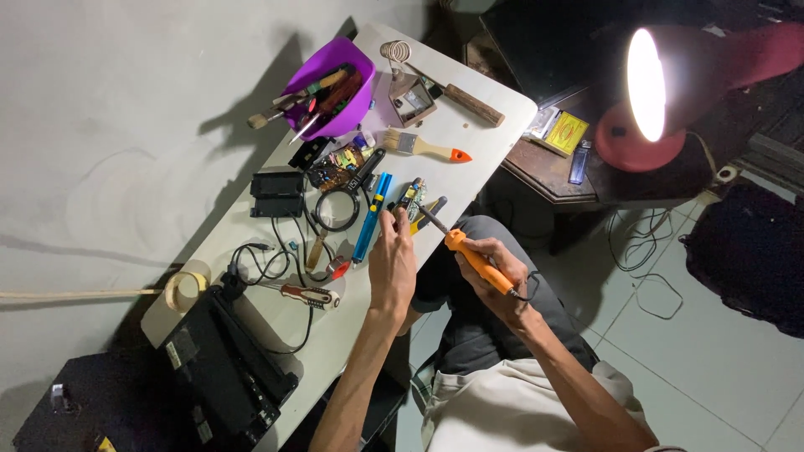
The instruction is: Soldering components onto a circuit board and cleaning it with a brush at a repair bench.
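Observation:
My right hand [494,276] grips an orange-handled soldering iron [477,261], its metal tip pointing up-left toward a small circuit board [412,197] near the table's right edge. My left hand [392,261] rests at the table edge, fingers pinched together near the iron's tip; whether it holds thin wire I cannot tell. A blue desoldering pump [371,216] lies just left of that hand.
The white table [469,125] carries a purple bowl of tools [331,88], a paintbrush [425,148], a magnifier [337,211], a red-handled screwdriver [310,295], black boxes [276,193], tape roll [184,289] and a black device [222,368]. A lit red lamp [649,92] stands right.

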